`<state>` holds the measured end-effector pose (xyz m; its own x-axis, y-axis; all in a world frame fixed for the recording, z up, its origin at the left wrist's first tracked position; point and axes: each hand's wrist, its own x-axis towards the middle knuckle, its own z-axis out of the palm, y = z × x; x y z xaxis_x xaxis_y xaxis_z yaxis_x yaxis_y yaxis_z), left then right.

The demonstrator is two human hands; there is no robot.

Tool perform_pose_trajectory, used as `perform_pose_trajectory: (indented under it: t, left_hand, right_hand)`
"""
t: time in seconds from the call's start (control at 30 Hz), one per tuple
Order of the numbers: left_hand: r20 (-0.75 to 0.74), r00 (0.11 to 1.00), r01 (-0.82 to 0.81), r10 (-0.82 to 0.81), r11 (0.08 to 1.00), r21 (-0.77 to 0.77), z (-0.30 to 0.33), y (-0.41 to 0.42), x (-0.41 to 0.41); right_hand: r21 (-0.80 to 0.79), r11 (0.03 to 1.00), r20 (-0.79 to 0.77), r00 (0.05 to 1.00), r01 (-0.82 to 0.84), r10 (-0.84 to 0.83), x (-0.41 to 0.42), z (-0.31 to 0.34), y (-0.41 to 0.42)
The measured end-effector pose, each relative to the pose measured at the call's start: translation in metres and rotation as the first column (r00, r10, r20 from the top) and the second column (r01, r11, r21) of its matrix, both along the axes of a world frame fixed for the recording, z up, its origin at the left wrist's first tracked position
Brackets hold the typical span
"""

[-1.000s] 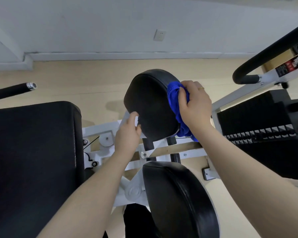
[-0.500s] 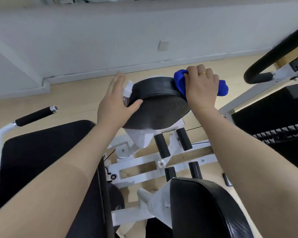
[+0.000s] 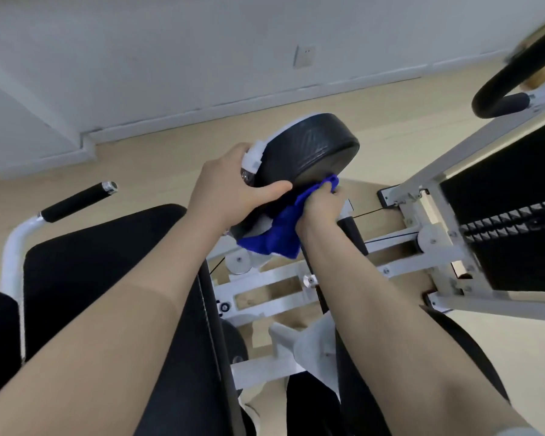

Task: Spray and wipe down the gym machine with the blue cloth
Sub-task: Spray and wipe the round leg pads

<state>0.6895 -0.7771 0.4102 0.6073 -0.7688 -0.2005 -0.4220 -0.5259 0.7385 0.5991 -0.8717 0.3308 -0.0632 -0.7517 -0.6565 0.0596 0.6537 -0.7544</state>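
A pale wooden floor (image 3: 170, 158) (meeting a white wall at a white skirting board) carries the white metal frame (image 3: 422, 256) of a gym machine, standing directly on it.

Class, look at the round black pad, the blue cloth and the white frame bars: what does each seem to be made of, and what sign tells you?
Round black pad: probably vinyl or faux leather over padding; fine grain, soft sheen.
Blue cloth: likely microfibre; it folds limply and looks fuzzy and matte.
White frame bars: seemingly painted metal; straight, rigid, smooth, with bolts.
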Motion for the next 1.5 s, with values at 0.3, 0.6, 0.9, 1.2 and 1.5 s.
perform_pose_trajectory:
  t: [0.3,0.6,0.9,1.2,1.5]
  left_hand:
    - [-0.03,0.997,-0.078,0.074,0.983,-0.164,-0.014,0.006,-0.003]
    - [0.006,0.993,-0.113,0.116,0.98,-0.163,-0.027,0.008,-0.009]
    - [-0.029,0.986,-0.169,0.167,0.969,-0.18,-0.032,0.008,-0.009]
    - [-0.033,0.982,-0.187,0.185,0.95,-0.251,-0.032,0.013,-0.015]
    - [-0.051,0.98,-0.201,0.194,0.944,-0.262,-0.029,0.017,-0.023]
  right_hand:
    - [0.154,0.988,-0.019,0.999,0.033,-0.03,0.004,-0.052,-0.022]
    - [-0.047,0.993,-0.081,0.99,0.11,-0.114,-0.003,-0.035,-0.038]
    - [-0.155,0.948,0.213,0.946,0.278,-0.243,-0.011,0.021,-0.041]
    - [-0.263,0.958,-0.093,0.991,-0.116,0.094,-0.022,-0.001,-0.064]
    - [-0.586,0.541,-0.45,0.797,-0.604,0.402,-0.04,0.043,-0.07]
